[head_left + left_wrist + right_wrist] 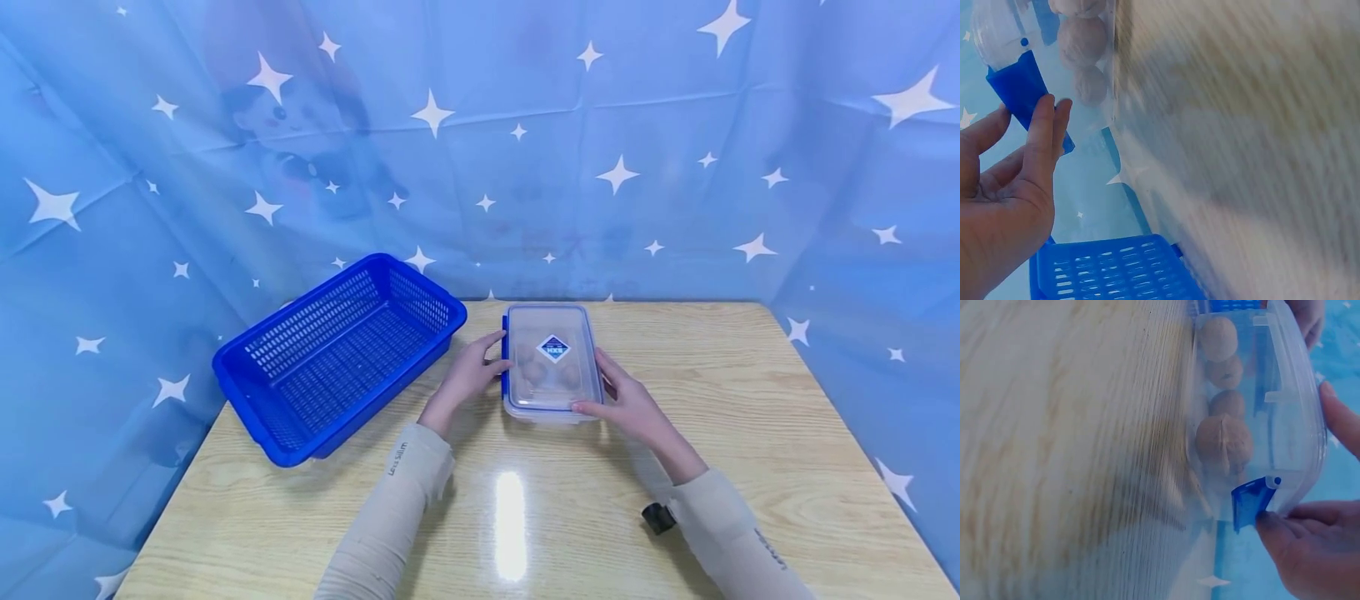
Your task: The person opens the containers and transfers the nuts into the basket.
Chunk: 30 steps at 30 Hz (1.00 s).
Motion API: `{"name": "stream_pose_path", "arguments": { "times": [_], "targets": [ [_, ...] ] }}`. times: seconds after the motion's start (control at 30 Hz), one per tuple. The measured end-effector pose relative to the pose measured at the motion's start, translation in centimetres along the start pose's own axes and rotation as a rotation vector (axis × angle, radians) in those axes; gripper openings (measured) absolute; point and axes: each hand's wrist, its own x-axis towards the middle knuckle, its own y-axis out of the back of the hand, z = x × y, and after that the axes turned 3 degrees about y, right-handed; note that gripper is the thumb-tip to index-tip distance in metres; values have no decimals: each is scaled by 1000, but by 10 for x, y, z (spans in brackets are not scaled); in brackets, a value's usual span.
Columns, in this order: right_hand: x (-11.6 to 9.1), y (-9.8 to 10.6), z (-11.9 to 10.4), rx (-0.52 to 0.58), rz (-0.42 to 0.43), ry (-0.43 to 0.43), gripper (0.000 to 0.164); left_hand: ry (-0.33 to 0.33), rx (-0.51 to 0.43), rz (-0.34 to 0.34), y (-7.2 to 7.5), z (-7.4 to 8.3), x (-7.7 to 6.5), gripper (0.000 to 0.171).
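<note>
A clear plastic food container (551,333) with a blue-edged lid stands on the table, with several walnuts (1225,440) inside. On its left side, my left hand (470,372) has thumb and fingers at either edge of a blue latch (1025,87), which sticks out from the wall. My right hand (633,408) holds the container's near right corner. Its thumb lies on the lid's front edge, and a fingertip touches another blue latch (1252,501), tilted out from the side.
A blue plastic basket (341,425) with slotted walls sits at the table's left, tilted at an angle. The wooden table (750,400) ends at a blue star-patterned curtain (517,167) behind and at the sides. A small black object (658,518) is at the right sleeve.
</note>
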Motion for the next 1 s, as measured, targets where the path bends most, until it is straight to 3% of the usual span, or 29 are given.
{"name": "stream_pose_path", "arguments": {
  "times": [0.2,0.63,0.83,1.0],
  "targets": [
    [-1,0,-4,-1,-5,-4,101,39,-78,12,-2,0,1,57],
    [-1,2,-5,-30,-7,-19,102,171,242,114,-12,25,6,64],
    [1,3,-3,-42,-14,-19,102,253,271,112,-15,31,8,65],
    [3,5,-3,-52,-1,-14,102,253,303,117,-17,36,11,64]
  ]
}}
